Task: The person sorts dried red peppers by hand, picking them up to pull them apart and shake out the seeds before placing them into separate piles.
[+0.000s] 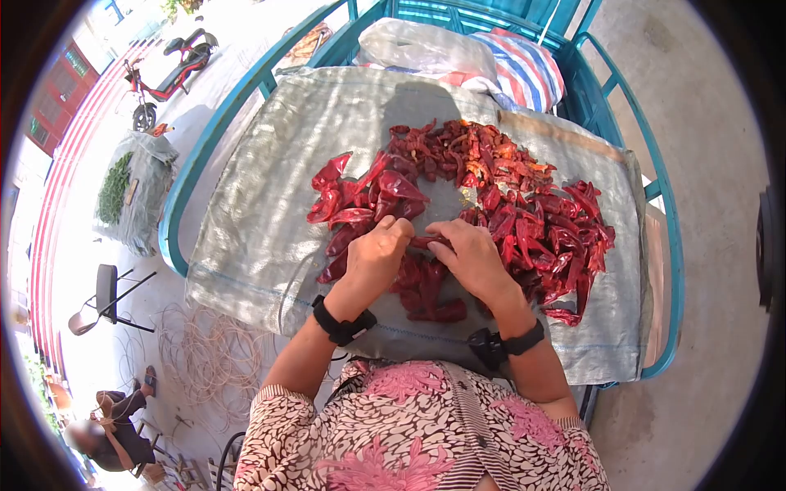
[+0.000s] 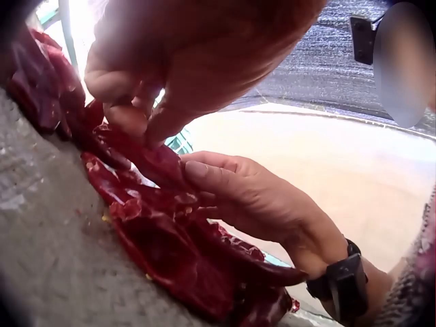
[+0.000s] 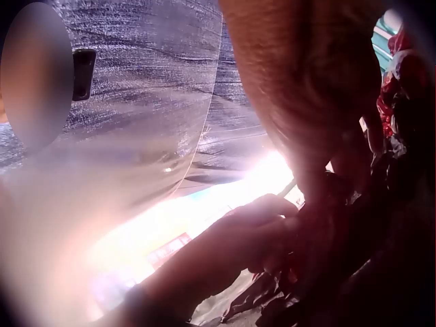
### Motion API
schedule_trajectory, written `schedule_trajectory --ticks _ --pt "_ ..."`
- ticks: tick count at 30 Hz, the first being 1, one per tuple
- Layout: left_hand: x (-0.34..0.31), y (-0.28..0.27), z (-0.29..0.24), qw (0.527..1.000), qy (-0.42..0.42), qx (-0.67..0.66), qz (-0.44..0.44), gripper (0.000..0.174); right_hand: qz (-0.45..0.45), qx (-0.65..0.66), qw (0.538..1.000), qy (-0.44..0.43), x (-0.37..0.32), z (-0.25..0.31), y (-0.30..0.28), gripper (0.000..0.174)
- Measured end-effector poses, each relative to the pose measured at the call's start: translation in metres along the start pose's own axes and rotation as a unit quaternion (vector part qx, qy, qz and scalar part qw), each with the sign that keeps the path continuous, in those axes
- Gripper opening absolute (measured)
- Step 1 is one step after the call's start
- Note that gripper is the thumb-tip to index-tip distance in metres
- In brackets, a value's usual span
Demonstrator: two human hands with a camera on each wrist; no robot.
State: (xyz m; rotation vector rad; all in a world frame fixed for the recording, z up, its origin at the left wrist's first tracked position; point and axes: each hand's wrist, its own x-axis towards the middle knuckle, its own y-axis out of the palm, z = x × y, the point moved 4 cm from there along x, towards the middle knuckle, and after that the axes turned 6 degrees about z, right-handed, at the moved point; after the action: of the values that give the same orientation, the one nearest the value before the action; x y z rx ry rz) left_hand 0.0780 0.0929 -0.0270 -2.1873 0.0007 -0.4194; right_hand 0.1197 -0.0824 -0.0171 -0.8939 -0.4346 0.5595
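Both hands meet over red peppers on a grey woven sheet. The left hand [image 1: 377, 255] pinches one end of a dark red pepper [image 1: 426, 242], and the right hand [image 1: 470, 255] holds its other end. In the left wrist view the left hand [image 2: 197, 61] grips the pepper [image 2: 158, 162] from above, with the right hand's [image 2: 255, 194] thumb on it. Loose peppers [image 1: 430, 290] lie just below the hands. The right wrist view is dark and glaring; the left hand [image 3: 231, 248] shows there beside the right hand [image 3: 313, 88].
Whole peppers [image 1: 352, 200] lie left, smaller dried pieces [image 1: 467, 151] at the back, and a larger heap [image 1: 557, 237] right. The sheet [image 1: 254, 188] covers a blue-railed cart [image 1: 671, 270]. Bags [image 1: 524, 69] stand behind. A scooter [image 1: 176, 74], a chair [image 1: 106, 290] and a seated person [image 1: 123, 430] are left.
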Motion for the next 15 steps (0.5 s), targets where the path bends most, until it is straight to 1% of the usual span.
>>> schedule_trajectory --ticks 1,3,4,6,7,9,10,11,12,13,14,15 --pt "-0.001 -0.003 -0.002 1.0 0.013 -0.019 -0.018 0.009 0.006 0.066 0.998 0.011 0.0 0.002 -0.004 0.03" --pt "-0.006 -0.006 0.001 0.994 -0.019 -0.104 -0.026 0.007 0.018 0.196 0.98 0.031 0.002 0.006 -0.013 0.03" --pt "-0.008 -0.008 0.002 0.988 -0.036 -0.147 -0.03 0.006 -0.019 0.262 0.964 0.047 0.003 0.004 -0.012 0.029" --pt "-0.014 -0.017 0.005 0.978 -0.096 -0.178 -0.042 0.005 -0.092 0.39 0.913 0.079 0.005 0.0 -0.008 0.028" --pt "-0.016 -0.02 0.006 0.972 -0.127 -0.192 -0.049 0.005 -0.101 0.384 0.911 0.108 0.005 -0.001 -0.01 0.026" --pt "-0.016 -0.026 0.01 0.955 -0.173 -0.228 -0.077 0.011 -0.117 0.372 0.906 0.165 0.004 0.0 -0.015 0.025" --pt "-0.017 -0.028 0.012 0.945 -0.194 -0.246 -0.091 0.014 -0.096 0.252 0.956 0.113 0.005 0.006 -0.014 0.025" --pt "-0.017 -0.03 0.01 0.947 -0.186 -0.241 -0.098 0.017 -0.075 0.126 0.988 0.058 0.004 0.013 -0.01 0.026" --pt "-0.017 -0.033 0.008 0.949 -0.177 -0.237 -0.105 0.021 -0.052 -0.004 0.999 0.004 0.002 0.019 -0.004 0.027" --pt "-0.017 -0.034 0.006 0.951 -0.167 -0.233 -0.112 0.025 -0.05 -0.046 0.998 -0.011 0.002 0.02 0.003 0.029" --pt "-0.019 -0.032 0.007 0.952 -0.19 -0.227 -0.082 0.028 -0.048 -0.086 0.995 -0.026 0.003 0.022 0.012 0.03" --pt "-0.02 -0.031 0.005 0.957 -0.17 -0.221 -0.081 0.026 -0.044 -0.126 0.99 -0.041 0.004 0.024 0.021 0.031"
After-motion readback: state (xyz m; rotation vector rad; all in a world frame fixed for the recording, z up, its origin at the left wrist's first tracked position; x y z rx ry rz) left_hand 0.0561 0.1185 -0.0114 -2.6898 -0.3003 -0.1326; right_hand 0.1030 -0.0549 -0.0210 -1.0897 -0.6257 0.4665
